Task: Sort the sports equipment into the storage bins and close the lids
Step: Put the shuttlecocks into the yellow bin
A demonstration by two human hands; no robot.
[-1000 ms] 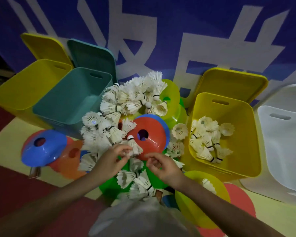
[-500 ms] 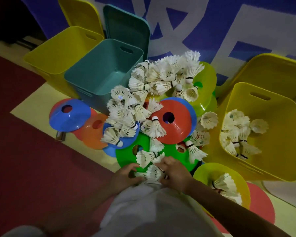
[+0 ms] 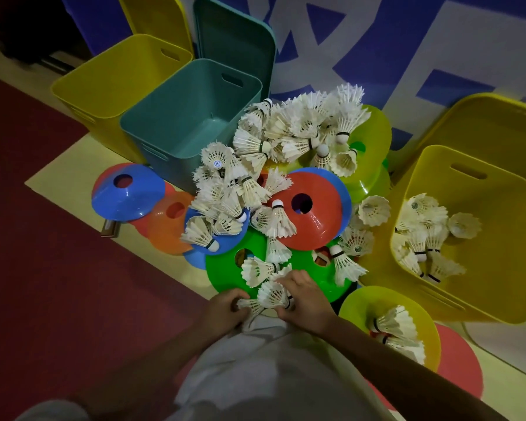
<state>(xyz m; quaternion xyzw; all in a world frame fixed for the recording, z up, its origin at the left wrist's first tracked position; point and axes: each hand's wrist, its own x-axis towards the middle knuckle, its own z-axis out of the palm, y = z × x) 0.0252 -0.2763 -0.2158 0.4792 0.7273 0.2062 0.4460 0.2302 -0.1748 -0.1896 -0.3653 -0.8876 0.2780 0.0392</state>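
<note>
Both hands have dropped from mid-pile to its near edge and now gather shuttles there

The left hand (image 3: pixel 225 311) curls round one shuttle (image 3: pixel 248 304) and the right hand (image 3: pixel 305 299) grips another shuttle (image 3: pixel 274 294), both over the near rim of the green cone (image 3: pixel 225 278). By my reading the sort is early: the right yellow bin (image 3: pixel 504 287) holds a small clutch of shuttles, while the teal bin (image 3: pixel 195 117) and the left yellow bin (image 3: pixel 110 83) show nothing inside. Most shuttles lie heaped between the bins, the biggest pile (image 3: pixel 304 129) far from the hands, more on the red cone (image 3: pixel 316 220) and the near yellow cone (image 3: pixel 407 314). No cone is binned, and the teal lid (image 3: pixel 234 44) stands open against the wall, so every lid is yet to close
</note>
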